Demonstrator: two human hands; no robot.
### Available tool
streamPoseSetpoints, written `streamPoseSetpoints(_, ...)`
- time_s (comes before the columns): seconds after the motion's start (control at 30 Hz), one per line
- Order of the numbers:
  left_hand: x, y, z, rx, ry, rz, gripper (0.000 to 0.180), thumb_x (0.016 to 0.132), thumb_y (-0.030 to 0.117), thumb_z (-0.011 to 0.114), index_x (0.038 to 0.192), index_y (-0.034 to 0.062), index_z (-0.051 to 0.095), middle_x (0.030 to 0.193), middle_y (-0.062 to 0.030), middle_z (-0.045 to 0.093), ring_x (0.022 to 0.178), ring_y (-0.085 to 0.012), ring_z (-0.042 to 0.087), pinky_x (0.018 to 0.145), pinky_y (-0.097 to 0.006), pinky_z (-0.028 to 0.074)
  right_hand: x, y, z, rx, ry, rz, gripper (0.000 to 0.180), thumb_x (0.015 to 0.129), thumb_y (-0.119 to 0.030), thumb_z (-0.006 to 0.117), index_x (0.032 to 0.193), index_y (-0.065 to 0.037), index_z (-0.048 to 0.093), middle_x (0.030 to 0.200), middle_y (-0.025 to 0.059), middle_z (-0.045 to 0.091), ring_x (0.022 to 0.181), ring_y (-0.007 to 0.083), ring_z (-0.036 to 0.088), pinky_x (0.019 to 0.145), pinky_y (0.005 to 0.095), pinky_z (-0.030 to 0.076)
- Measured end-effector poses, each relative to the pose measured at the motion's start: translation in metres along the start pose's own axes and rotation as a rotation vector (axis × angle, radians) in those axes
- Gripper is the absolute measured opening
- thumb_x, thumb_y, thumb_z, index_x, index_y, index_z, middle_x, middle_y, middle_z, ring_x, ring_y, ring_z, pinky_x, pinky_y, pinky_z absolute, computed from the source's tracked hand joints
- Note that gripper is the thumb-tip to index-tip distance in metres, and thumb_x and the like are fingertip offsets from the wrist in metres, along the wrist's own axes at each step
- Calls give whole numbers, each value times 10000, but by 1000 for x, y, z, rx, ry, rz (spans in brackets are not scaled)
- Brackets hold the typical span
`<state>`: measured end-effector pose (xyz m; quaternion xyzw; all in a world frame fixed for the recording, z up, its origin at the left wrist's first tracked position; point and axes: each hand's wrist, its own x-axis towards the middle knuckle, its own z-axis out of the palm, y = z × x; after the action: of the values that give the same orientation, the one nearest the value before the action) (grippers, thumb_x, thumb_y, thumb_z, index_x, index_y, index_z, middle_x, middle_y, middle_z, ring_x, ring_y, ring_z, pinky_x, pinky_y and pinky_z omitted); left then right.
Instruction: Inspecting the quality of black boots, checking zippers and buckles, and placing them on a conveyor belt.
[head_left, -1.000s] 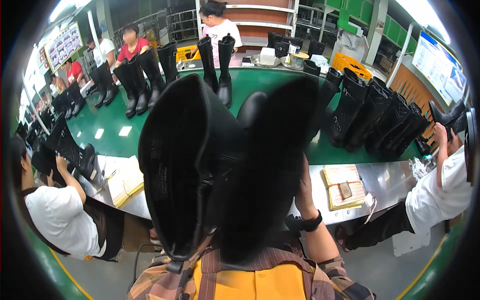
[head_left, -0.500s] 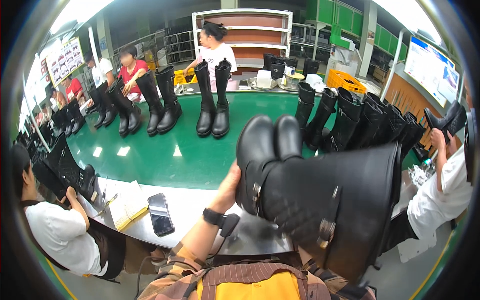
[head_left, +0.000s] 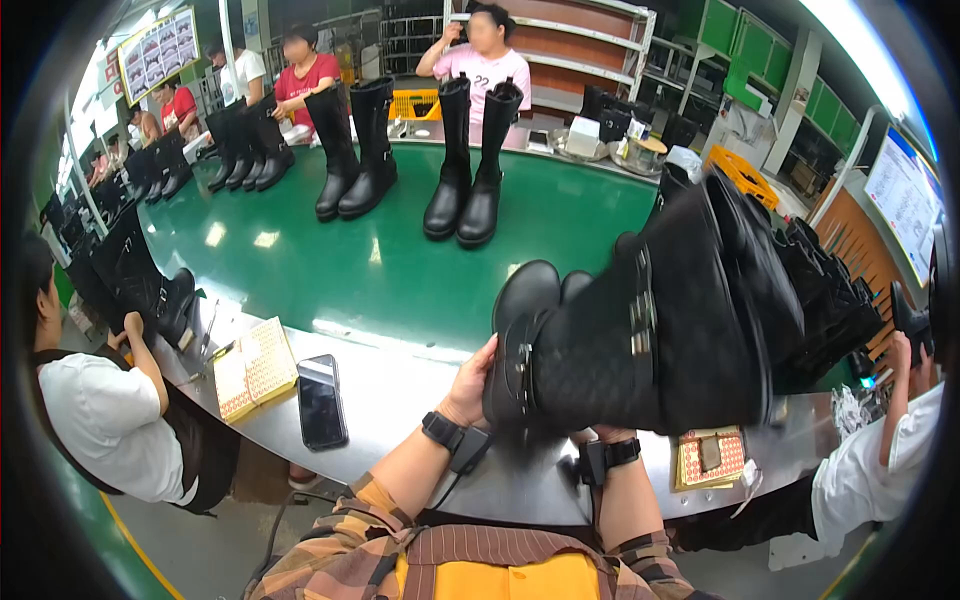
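Note:
A pair of tall black boots point(head_left: 620, 340) lies sideways in the air in front of me, toes to the left and shafts to the right. Straps with metal buckles and a quilted patch show on the nearer boot. My left hand point(head_left: 472, 385) is closed on the foot end, its thumb along the side of the shoe. Under the shafts, my right hand point(head_left: 608, 434) holds the boots from below; its fingers are mostly hidden behind them. The boots are partly smeared by motion.
A green conveyor belt point(head_left: 300, 270) carries upright boots point(head_left: 470, 170). On the metal ledge point(head_left: 400, 370) lie a phone point(head_left: 322, 402), a yellow sticker pad point(head_left: 255, 370) and another pad point(head_left: 708, 460). More boots point(head_left: 820, 300) stand at right. Co-workers sit on both sides and opposite.
The held boots have swung, shafts rising and turning away from me. My right wrist has come into sight below them. My view has shifted, and the person opposite has raised a hand.

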<state>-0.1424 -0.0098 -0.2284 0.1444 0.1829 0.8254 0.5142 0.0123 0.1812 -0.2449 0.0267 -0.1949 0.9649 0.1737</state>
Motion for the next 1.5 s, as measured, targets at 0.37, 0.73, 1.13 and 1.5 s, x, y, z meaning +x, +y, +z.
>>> streamPoseSetpoints(0.37,1,8,-11,-125,11,86,595,979,463,463,1438,97,366,1433,-109,462,1320,-270,442,1121,-451,340,-8,-5,25,-79,150,-21,573,939,-433,564,1407,-130,434,1430,91,472,1309,311,454,1104,472,365)
streamPoseSetpoints(0.73,6,3,-4,-131,164,183,598,951,460,529,1404,92,399,1399,-75,501,1285,-237,475,1093,-398,362,-3,-3,30,-93,315,-83,553,929,-412,598,1355,-85,467,1345,126,542,1226,295,533,1029,451,457)
streamPoseSetpoints(1.13,7,2,-7,-91,202,196,595,917,444,601,1374,106,424,1364,-52,525,1253,-205,498,1053,-369,406,-2,-3,28,-171,387,-130,541,916,-412,622,1320,-76,495,1290,114,582,1191,288,558,985,440,489)
streamPoseSetpoints(1.5,3,-5,2,-139,49,70,649,962,519,451,1455,110,346,1473,-67,424,1360,-223,393,1139,-417,289,-3,-4,24,-140,221,-12,558,942,-464,548,1367,-110,475,1354,85,552,1240,263,528,1048,418,430)
